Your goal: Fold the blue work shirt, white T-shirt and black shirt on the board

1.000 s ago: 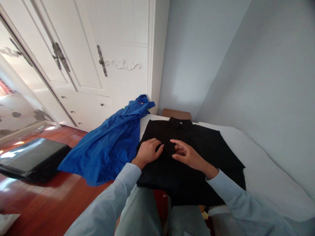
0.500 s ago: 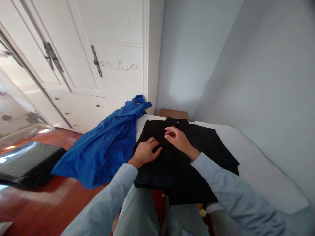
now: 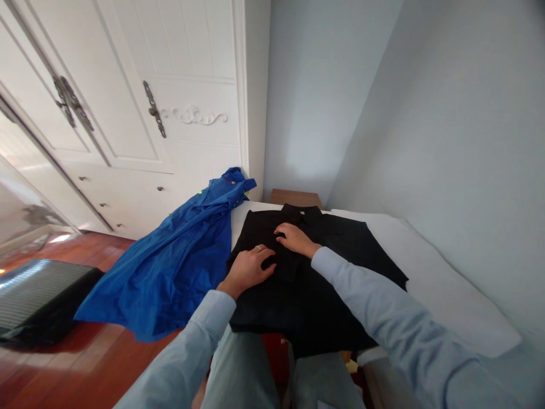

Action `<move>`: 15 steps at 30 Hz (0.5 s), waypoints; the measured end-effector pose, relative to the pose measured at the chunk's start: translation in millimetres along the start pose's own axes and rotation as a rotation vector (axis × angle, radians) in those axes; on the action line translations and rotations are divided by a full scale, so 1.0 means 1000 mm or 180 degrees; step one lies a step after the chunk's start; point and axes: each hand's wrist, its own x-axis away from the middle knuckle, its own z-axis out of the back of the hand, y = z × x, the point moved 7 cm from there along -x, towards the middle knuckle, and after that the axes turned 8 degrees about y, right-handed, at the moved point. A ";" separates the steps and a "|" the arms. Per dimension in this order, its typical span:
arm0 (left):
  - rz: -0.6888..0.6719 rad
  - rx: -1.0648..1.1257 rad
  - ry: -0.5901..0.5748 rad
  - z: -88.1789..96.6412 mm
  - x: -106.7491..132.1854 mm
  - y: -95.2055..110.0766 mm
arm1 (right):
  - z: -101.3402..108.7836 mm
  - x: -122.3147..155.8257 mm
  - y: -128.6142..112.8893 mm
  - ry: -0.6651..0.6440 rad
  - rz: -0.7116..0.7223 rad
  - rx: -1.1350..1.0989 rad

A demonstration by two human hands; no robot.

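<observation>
A black collared shirt (image 3: pixel 315 301) lies spread front side up, its collar at the far end and its lower part hanging over the near edge. My left hand (image 3: pixel 249 268), with a ring on one finger, rests on the left part of the shirt, fingers and thumb apart. Just beyond it, my right hand (image 3: pixel 296 238) touches the shirt front below the collar. Its fingers are bent, and a gap shows between them and the thumb. Neither hand visibly grips any cloth. To the left, a blue garment (image 3: pixel 170 255) hangs over the edge towards the floor.
The shirt lies on a white-covered surface (image 3: pixel 443 295) against the grey wall. A white wardrobe (image 3: pixel 200 51) stands behind the blue garment. A small brown wooden piece (image 3: pixel 296 198) shows beyond the collar. At the left, a dark ribbed case (image 3: pixel 42 295) lies on the red-brown floor.
My right hand has come down and slightly left onto the shirt front. My left hand stays in nearly the same place on the shirt. The view has turned a little to the right.
</observation>
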 end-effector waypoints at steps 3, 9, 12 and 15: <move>-0.0046 0.0077 -0.0023 0.001 0.000 0.002 | -0.002 0.001 -0.002 -0.0001 0.0061 0.0093; -0.0229 0.0190 0.0032 0.005 0.001 0.008 | -0.010 0.014 -0.009 0.0158 0.0285 0.0309; -0.0311 0.0188 0.0102 0.006 0.000 0.009 | -0.012 0.022 -0.010 0.0248 0.0441 0.0275; -0.0359 0.0101 0.0030 0.003 0.001 0.009 | -0.013 0.026 -0.008 0.0149 0.0519 0.0272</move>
